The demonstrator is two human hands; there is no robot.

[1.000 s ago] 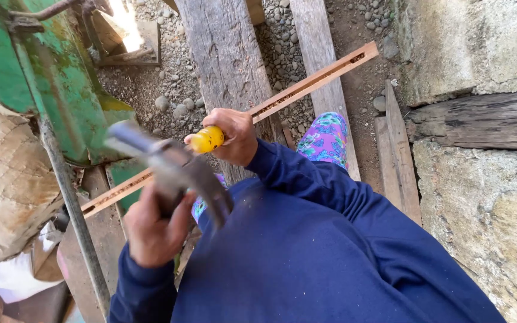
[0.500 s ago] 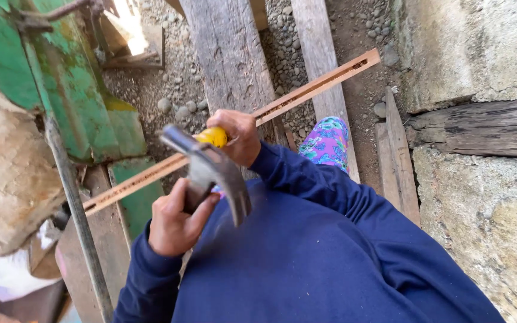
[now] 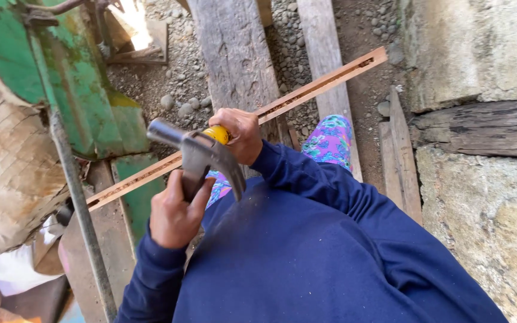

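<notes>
Hammer (image 3: 201,157): steel claw head, likely heavy, rigid; left hand (image 3: 175,215) clamped on handle. Right hand (image 3: 240,134) clamped on yellow grip (image 3: 218,134) against slat (image 3: 306,94).

hammer (image 3: 201,157): steel claw head, raised over the strip, which we see.
tool (image 3: 218,134): yellow handle, maybe a chisel.
strip (image 3: 306,93): long, grooved wood, slanting.

Counting up: one claw hammer (image 3: 201,157), one yellow-handled tool (image 3: 219,134), one long grooved wooden strip (image 3: 318,87). Two weathered planks (image 3: 234,54) on the gravel, one green metal panel (image 3: 73,78), one rusty steel rod (image 3: 79,203).
</notes>
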